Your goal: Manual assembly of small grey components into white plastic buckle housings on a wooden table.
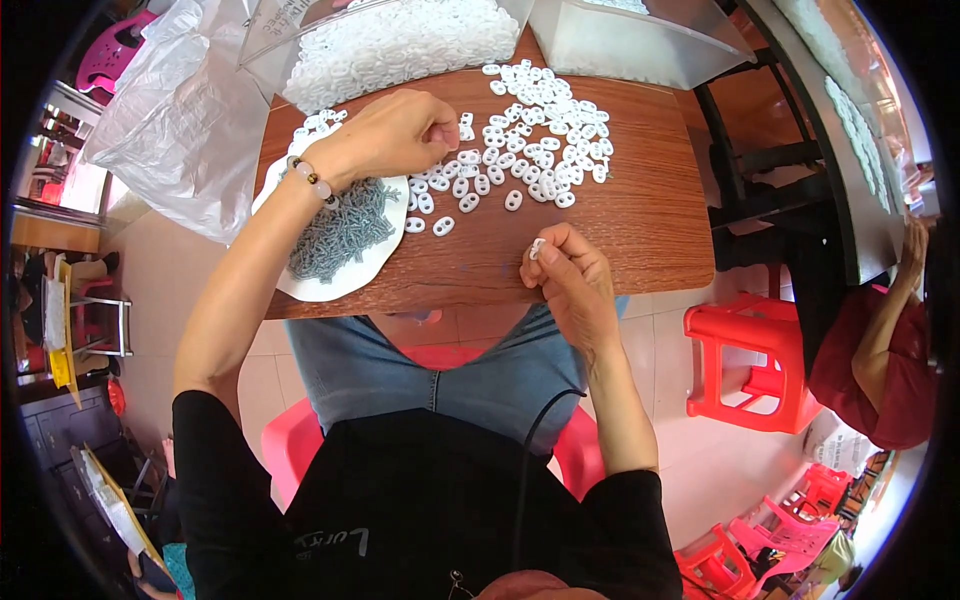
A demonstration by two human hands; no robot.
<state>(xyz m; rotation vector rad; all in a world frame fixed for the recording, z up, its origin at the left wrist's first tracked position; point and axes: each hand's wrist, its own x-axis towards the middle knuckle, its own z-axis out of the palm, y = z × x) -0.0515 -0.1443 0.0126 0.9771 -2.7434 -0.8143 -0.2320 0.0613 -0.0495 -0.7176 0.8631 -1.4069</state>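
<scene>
My left hand (395, 132), with a bead bracelet on its wrist, reaches over the plate toward the scattered white pieces. Its fingers are curled together, and what they hold, if anything, is hidden. Many small white oval plastic pieces (553, 143) with two holes lie loose on the brown table (645, 225). Close to the table's near edge, my right hand (575, 285) pinches a small white plastic piece (537, 248) between thumb and fingers. A pile of grey screws (340, 235) fills a white plate (335, 290) under my left forearm.
At the table's back stands a clear bin (400, 45) heaped with white pieces, beside a second translucent bin (630, 45). A plastic bag (185, 130) hangs at the left. To the right are a red stool (745, 350) and another person in a dark red top (880, 365).
</scene>
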